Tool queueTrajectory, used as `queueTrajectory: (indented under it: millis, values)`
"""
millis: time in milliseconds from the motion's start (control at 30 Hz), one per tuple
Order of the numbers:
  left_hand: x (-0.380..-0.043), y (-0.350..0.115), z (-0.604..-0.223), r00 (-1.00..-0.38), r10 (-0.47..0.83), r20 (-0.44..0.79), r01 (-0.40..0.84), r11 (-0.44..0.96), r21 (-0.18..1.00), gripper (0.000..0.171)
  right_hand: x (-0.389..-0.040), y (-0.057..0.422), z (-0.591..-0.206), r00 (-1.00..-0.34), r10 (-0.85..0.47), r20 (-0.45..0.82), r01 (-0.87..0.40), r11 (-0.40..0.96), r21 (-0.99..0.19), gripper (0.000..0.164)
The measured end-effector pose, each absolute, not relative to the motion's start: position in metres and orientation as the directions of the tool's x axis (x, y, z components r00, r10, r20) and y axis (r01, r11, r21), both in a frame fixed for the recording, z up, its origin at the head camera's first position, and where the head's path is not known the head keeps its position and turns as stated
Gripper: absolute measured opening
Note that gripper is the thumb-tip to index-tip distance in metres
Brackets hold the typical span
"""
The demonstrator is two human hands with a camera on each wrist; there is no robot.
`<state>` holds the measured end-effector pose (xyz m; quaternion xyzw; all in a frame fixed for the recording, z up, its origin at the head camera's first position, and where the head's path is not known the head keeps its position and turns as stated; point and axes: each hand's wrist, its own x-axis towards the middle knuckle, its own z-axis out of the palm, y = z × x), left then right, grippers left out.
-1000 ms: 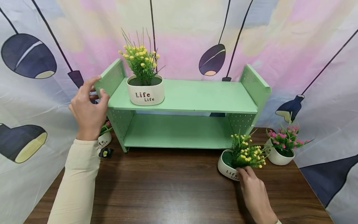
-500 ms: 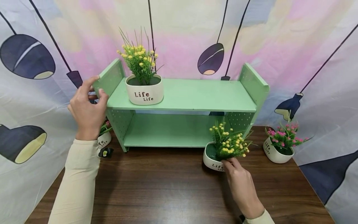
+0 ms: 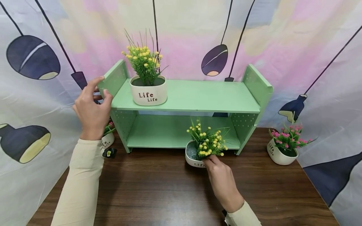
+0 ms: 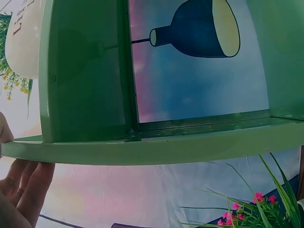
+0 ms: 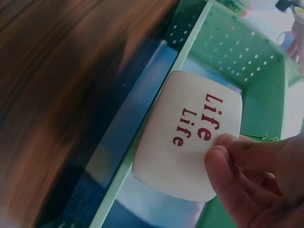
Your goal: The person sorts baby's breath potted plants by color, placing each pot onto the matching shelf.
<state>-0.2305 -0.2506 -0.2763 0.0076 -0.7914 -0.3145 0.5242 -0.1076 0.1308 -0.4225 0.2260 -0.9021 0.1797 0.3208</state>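
Observation:
My left hand (image 3: 94, 108) grips the left side panel of a green two-tier shelf (image 3: 198, 94), thumb on one face and fingers on the other, as the left wrist view also shows. With my right hand (image 3: 223, 182) I pinch the rim of a white flowerpot (image 3: 194, 161) lettered "Life Life" and planted with yellow flowers (image 3: 210, 144). It is held in front of the lower shelf board (image 3: 158, 131). In the right wrist view the thumb and fingers meet at the edge of the pot (image 5: 190, 133). Another white pot with yellow flowers (image 3: 148, 94) stands on the upper board's left part.
A white pot with pink flowers (image 3: 281, 153) stands on the brown table (image 3: 158, 191) right of the shelf. Another pink-flowered pot (image 3: 107, 140) is partly hidden behind my left forearm, with a small black object (image 3: 109, 153) near it. A patterned curtain (image 3: 181, 37) hangs behind.
My right hand has carried the yellow-flowered pot leftward, from near the shelf's right end to about its middle. My left hand keeps its grip on the side panel.

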Motion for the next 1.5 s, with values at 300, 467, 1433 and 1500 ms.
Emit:
queueTrajectory:
  millis: [300, 467, 1433, 1500]
  values:
    - [-0.231, -0.251, -0.277, -0.445, -0.346, 0.826, 0.322, 0.799, 0.508, 0.04, -0.113, 0.106, -0.413, -0.655, -0.31, 0.689, -0.556, 0.815, -0.162, 0.011]
    - [-0.231, -0.252, -0.277, -0.446, -0.335, 0.83, 0.336, 0.797, 0.502, 0.04, -0.11, 0.101, -0.4, -0.64, -0.299, 0.708, -0.557, 0.815, -0.159, 0.011]
    - [-0.232, -0.251, -0.277, -0.435, -0.336, 0.835, 0.341, 0.797, 0.499, 0.04, -0.087, 0.136, -0.273, -0.592, -0.265, 0.761, -0.546, 0.826, -0.138, 0.013]
    - [-0.232, -0.251, -0.278, -0.439, -0.337, 0.833, 0.341, 0.795, 0.501, 0.04, -0.088, 0.141, -0.265, -0.589, -0.262, 0.764, -0.545, 0.827, -0.137, 0.013]
